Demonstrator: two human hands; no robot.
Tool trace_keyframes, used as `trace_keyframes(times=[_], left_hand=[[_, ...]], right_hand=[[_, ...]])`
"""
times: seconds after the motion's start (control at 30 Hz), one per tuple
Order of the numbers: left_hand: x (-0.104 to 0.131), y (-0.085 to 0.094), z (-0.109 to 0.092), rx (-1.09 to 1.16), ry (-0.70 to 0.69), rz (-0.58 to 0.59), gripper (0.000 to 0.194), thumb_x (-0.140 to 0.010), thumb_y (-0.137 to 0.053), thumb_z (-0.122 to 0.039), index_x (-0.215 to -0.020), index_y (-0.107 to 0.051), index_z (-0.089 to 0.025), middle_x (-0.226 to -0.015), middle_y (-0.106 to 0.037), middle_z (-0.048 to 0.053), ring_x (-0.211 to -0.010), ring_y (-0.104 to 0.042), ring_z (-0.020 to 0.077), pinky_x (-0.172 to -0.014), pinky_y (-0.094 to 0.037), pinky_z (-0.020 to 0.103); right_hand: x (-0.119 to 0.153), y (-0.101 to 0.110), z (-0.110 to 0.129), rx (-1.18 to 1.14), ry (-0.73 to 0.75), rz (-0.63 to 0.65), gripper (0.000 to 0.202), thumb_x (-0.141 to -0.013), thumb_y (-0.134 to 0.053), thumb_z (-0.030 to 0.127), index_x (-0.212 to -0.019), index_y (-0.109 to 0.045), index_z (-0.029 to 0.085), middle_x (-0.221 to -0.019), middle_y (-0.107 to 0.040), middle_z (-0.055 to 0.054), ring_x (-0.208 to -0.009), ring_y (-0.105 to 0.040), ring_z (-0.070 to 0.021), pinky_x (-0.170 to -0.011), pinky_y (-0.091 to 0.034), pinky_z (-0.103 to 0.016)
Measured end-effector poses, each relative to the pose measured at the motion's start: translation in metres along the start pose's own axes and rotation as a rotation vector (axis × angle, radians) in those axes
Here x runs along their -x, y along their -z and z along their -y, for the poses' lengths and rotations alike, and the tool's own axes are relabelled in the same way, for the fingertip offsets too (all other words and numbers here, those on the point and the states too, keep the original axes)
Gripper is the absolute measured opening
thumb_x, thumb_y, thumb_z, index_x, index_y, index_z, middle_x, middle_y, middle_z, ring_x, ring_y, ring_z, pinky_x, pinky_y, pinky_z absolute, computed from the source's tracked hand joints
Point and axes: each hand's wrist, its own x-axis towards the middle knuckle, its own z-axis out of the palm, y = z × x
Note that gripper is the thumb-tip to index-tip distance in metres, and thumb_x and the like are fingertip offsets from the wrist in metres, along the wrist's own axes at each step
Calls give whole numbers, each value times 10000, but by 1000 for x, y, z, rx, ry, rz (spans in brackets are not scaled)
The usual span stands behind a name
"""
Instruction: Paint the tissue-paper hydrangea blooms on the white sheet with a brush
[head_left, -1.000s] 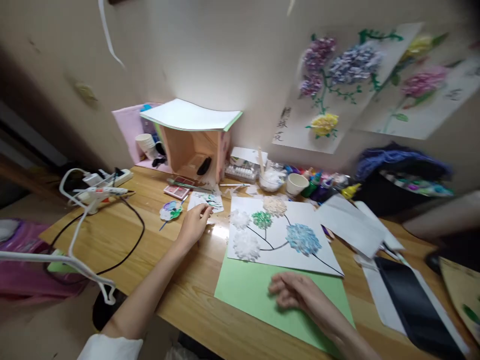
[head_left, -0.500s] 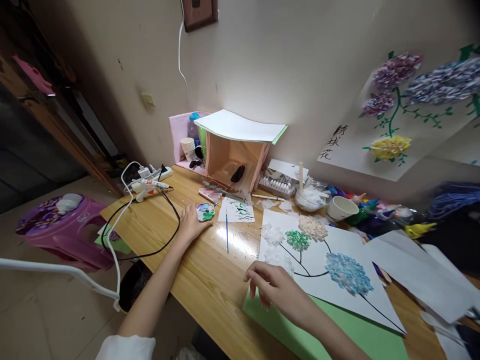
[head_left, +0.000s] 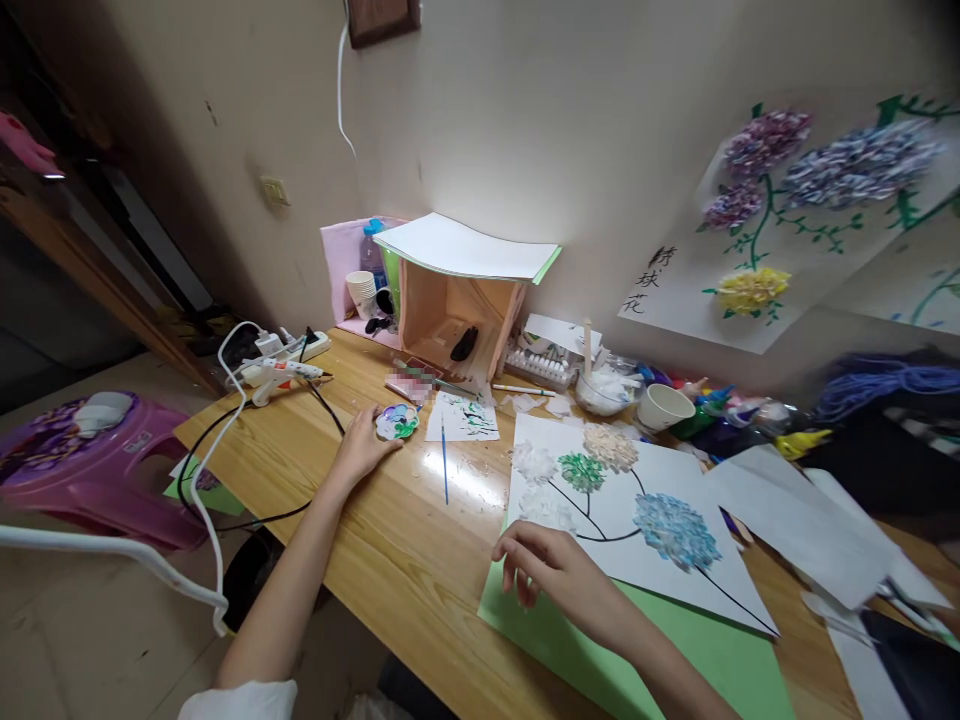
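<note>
White palette (head_left: 399, 423) within curl of left grip (head_left: 364, 447)

Left hand (head_left: 363, 447) now at the palette (head_left: 397, 422), away from painted paper (head_left: 466, 417)

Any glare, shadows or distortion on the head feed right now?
Head view: bright glare on the desk beside the brush; a soft shadow on the green sheet below the right hand; a pixelated block behind the paint palette; a darkened top-right corner.
</note>
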Motion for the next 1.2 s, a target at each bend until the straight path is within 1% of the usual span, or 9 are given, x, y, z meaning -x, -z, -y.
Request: trace_keyframes(times=[0.2, 0.4, 0.5, 0.6, 0.73, 0.87, 1.0, 1.1, 1.2], left_hand=[[-3, 1, 4, 56, 19, 0, 740, -636, -756, -382, -1251, -460, -98, -1308, -543, 230, -1217, -516, 319, -1032, -384, 438], [0, 5, 1, 244, 76, -53, 770, -596, -777, -459, -1226, -483, -129, -1274, -573, 216, -1129, -591, 309, -968, -464, 469], [7, 6, -12, 384, 37, -66, 779, -581, -791, -458, -1228, -488, -147, -1257, -587, 192, -1105, -613, 291, -971, -478, 456], [16, -1, -39, 503, -37, -10, 744, -597, -791, -444, -1221, -494, -168, -1277, -573, 172, -1091, -622, 275, -966, -492, 452], [21, -23, -90, 470, -250, 130, 729, -655, -767, -429, -1270, -452, -197, -1269, -577, 140, -1095, -610, 251, -982, -482, 460], [16, -45, -154, 453, -481, 219, 705, -685, -748, -443, -1275, -440, -211, -1252, -577, 117, -1091, -603, 242, -967, -493, 440], [14, -66, -211, 433, -631, 263, 659, -730, -711, -445, -1293, -427, -251, -1268, -566, 91, -1105, -593, 242, -959, -496, 434], [20, -83, -232, 456, -665, 262, 699, -728, -713, -447, -1320, -401, -245, -1261, -567, 98, -1102, -592, 240, -955, -499, 429], [29, -97, -229, 463, -633, 274, 721, -731, -711, -448, -1338, -377, -250, -1274, -562, 96, -1124, -578, 238, -966, -492, 426]], right_hand=[[4, -2, 6, 6, 44, 15, 283, -905, -421, 406, -822, -586, 191, -721, -652, -8, -562, -580, -106, -588, -452, -243], [8, -4, 13, 79, 88, 49, 246, -908, -406, 334, -806, -586, 201, -734, -659, 4, -558, -567, -89, -606, -450, -233], [11, 0, 8, 93, 87, 38, 247, -905, -406, 315, -807, -598, 196, -739, -659, 2, -561, -569, -85, -599, -448, -227], [16, 16, -2, 56, 67, -21, 244, -900, -416, 325, -828, -605, 189, -760, -667, -10, -578, -581, -91, -600, -466, -233], [31, 68, -22, 49, 85, -282, 243, -862, -493, 380, -839, -630, 180, -818, -685, -37, -696, -628, -134, -646, -515, -259], [56, 156, -49, 175, 89, -765, 228, -812, -565, 378, -810, -656, 170, -806, -697, -44, -694, -627, -152, -657, -526, -280], [67, 234, -73, 219, -42, -1094, 221, -863, -531, 309, -950, -634, 133, -869, -678, -77, -767, -626, -169, -734, -528, -333], [50, 267, -85, 245, -140, -1167, 288, -886, -556, 324, -1107, -579, 142, -1056, -639, -73, -908, -629, -174, -809, -534, -386], [21, 282, -93, 276, -182, -1205, 326, -898, -540, 340, -1177, -548, 172, -1199, -582, -85, -1018, -602, -193, -859, -526, -410]])
